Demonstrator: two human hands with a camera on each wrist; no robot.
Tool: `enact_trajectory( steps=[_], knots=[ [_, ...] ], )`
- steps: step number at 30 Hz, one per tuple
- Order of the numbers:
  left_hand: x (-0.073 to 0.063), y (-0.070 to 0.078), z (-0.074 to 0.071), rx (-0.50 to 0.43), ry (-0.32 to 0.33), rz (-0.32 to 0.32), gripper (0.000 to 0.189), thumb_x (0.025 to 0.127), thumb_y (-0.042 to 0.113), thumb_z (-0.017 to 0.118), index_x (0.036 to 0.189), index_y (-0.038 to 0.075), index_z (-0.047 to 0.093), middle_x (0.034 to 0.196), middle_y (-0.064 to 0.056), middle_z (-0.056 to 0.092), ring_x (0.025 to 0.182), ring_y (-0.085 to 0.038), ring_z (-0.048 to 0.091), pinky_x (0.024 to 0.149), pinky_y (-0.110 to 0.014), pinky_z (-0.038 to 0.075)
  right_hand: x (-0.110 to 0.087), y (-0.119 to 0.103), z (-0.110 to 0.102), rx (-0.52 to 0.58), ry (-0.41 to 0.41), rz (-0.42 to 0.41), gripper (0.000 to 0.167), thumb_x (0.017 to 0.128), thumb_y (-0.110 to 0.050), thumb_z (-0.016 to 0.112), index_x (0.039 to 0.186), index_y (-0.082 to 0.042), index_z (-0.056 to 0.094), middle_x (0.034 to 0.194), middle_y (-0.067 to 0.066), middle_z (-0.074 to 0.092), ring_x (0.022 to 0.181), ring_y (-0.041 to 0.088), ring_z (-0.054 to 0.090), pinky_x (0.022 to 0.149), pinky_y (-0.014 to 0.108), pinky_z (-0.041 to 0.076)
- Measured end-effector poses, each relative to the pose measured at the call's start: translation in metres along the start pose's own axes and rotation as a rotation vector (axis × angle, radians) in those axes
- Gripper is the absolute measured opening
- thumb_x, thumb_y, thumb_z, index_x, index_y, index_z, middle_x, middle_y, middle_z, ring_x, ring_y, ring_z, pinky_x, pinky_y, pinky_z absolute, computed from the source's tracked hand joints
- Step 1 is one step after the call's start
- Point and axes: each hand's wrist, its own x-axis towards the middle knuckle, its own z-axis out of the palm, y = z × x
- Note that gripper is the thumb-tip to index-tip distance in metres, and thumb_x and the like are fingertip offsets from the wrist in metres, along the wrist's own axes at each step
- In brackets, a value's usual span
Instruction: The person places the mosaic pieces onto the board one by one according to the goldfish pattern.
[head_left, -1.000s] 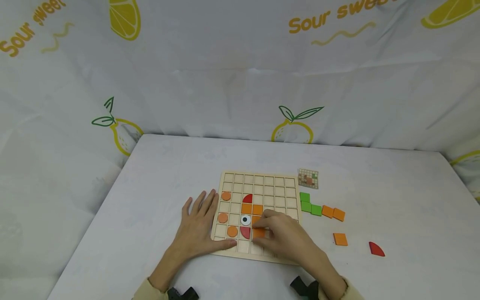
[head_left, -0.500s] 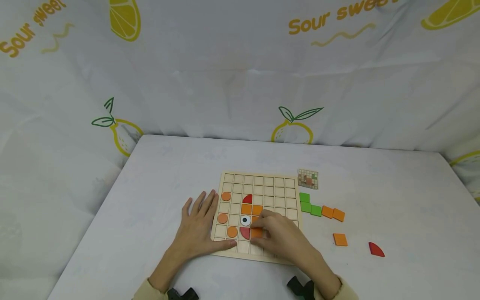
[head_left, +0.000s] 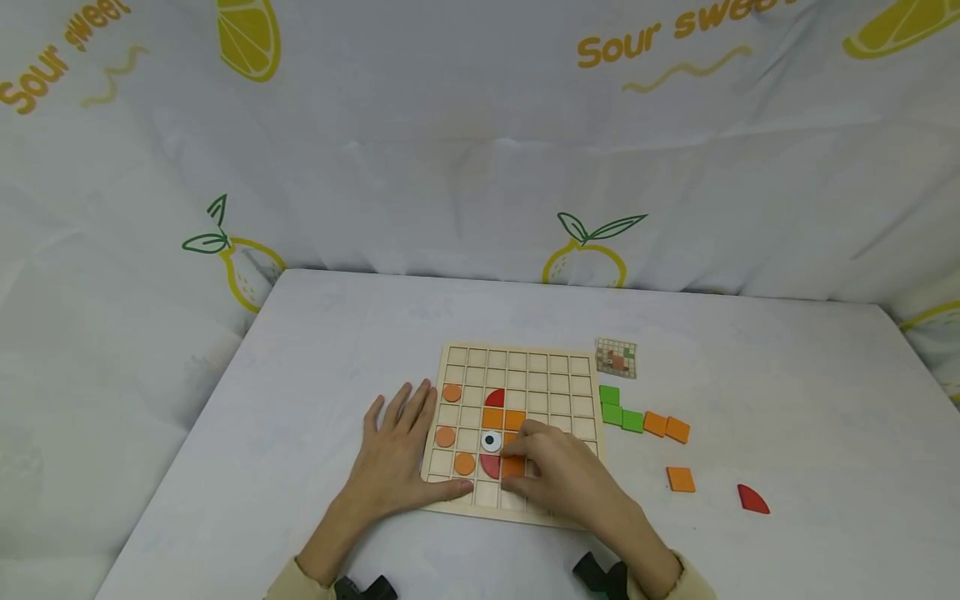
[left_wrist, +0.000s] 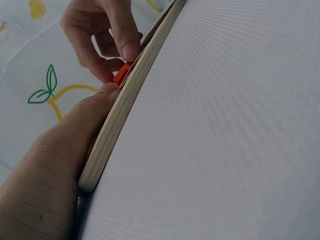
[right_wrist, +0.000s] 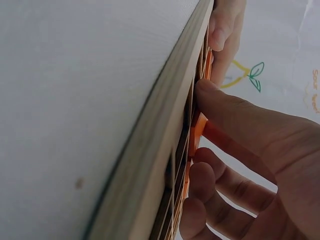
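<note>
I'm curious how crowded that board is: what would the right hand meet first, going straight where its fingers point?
Probably the red quarter-circle piece, just left of the right hand; depth is unclear, so the hand might pass above.

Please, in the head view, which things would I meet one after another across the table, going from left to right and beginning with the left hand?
Left hand → white eye disc → right hand → lone orange square tile → loose red quarter-circle tile.

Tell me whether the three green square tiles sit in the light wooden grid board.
No, the three green square tiles lie on the white tabletop, beside the right edge of the light wooden grid board.
</note>
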Motion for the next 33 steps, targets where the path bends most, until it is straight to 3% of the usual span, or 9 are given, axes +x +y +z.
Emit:
enact_trajectory(
  steps=[12,25,33],
  knots=[
    [-0.001,-0.001,0.000,-0.013,0.021,0.013,0.130,0.069,0.090,0.060,0.162,0.006,0.027,0.171,-0.009,0.026,0.157,-0.034,0.022,0.121,-0.065,0.013,-0.005,0.001,-0.001,-0.025,0.023,-0.022,0.030,0.078,-0.021,0.089,0.105,-0.013,0.082,0.087,-0.007,0.067,0.066,0.004,0.045,0.055,0.018,0.037],
    [0.000,0.002,-0.001,-0.001,0.025,0.007,0.129,0.066,0.086,0.066,0.162,0.008,0.029,0.170,-0.009,0.028,0.157,-0.035,0.023,0.122,-0.066,0.014,-0.026,0.014,-0.019,-0.062,0.095,0.072,0.026,0.078,-0.024,0.088,0.103,-0.020,0.082,0.091,-0.012,0.069,0.068,0.001,0.048,0.058,0.016,0.040],
    [0.000,0.002,-0.002,-0.002,0.020,-0.001,0.129,0.066,0.086,0.066,0.162,0.007,0.029,0.171,-0.009,0.027,0.157,-0.035,0.023,0.122,-0.065,0.014,-0.029,0.018,-0.017,-0.038,0.098,0.048,0.028,0.078,-0.023,0.088,0.105,-0.020,0.081,0.091,-0.012,0.068,0.065,-0.002,0.043,0.057,0.017,0.038]
  ],
)
